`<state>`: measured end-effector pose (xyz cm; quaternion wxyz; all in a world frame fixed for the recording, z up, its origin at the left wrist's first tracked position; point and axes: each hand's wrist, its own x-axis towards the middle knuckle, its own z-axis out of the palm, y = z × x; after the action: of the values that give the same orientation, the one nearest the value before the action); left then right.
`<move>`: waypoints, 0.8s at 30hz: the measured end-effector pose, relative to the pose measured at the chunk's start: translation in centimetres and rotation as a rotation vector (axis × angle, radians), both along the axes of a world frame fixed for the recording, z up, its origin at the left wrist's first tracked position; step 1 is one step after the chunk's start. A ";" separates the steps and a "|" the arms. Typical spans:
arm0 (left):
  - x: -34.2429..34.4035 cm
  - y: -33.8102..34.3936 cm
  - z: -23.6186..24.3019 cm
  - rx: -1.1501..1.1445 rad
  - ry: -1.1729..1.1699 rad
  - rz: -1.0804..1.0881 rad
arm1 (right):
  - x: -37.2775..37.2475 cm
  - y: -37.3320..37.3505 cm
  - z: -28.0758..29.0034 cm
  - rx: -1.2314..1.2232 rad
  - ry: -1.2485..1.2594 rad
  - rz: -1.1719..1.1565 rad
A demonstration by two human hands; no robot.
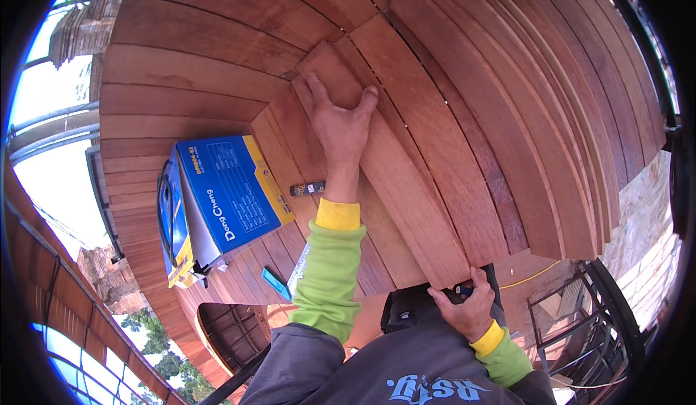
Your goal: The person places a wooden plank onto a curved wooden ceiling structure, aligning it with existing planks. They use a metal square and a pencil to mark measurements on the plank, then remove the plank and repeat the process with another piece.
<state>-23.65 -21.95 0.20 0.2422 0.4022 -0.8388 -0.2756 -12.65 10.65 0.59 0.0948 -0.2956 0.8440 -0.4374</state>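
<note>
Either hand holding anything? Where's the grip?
Left hand lies flat on a plank, no grip. Right hand grips a dark tool at its top end.

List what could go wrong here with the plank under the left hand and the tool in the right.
The left hand only presses flat on the loose plank, so it might slide off line. The right hand grips a dark tool close to the body, which may snag clothing. The blue box lies open nearby and could get knocked.
</note>
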 end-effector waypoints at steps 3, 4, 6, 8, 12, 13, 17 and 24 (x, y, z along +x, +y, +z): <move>0.1 -0.3 -0.3 -0.016 0.002 0.003 | -0.4 -0.1 0.0 -0.009 0.053 0.016; 0.2 -0.3 -0.3 -0.011 0.003 0.009 | -0.4 0.0 0.0 -0.010 0.063 0.021; 0.2 -0.3 -0.3 -0.006 0.013 0.010 | -0.3 0.1 -0.2 -0.014 0.063 0.021; 0.2 -0.4 -0.3 -0.005 0.030 -0.001 | -0.2 0.2 -0.3 -0.021 0.071 0.020; 0.3 -0.7 -0.7 -0.002 0.048 -0.006 | 0.0 0.4 -0.8 -0.040 0.075 0.022; 0.3 -0.7 -0.6 0.015 0.059 -0.007 | 0.0 0.5 -1.0 -0.045 0.069 0.024; 0.3 -0.7 -0.3 0.060 0.066 -0.019 | 0.2 0.7 -1.3 -0.051 0.074 0.026; 0.4 -0.8 -0.4 0.051 0.058 -0.020 | 0.5 1.1 -1.6 -0.029 0.096 0.044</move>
<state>-23.26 -22.76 -0.23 0.2534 0.3916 -0.8281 -0.3110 -12.19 11.78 -1.06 0.0594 -0.3359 0.8346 -0.4326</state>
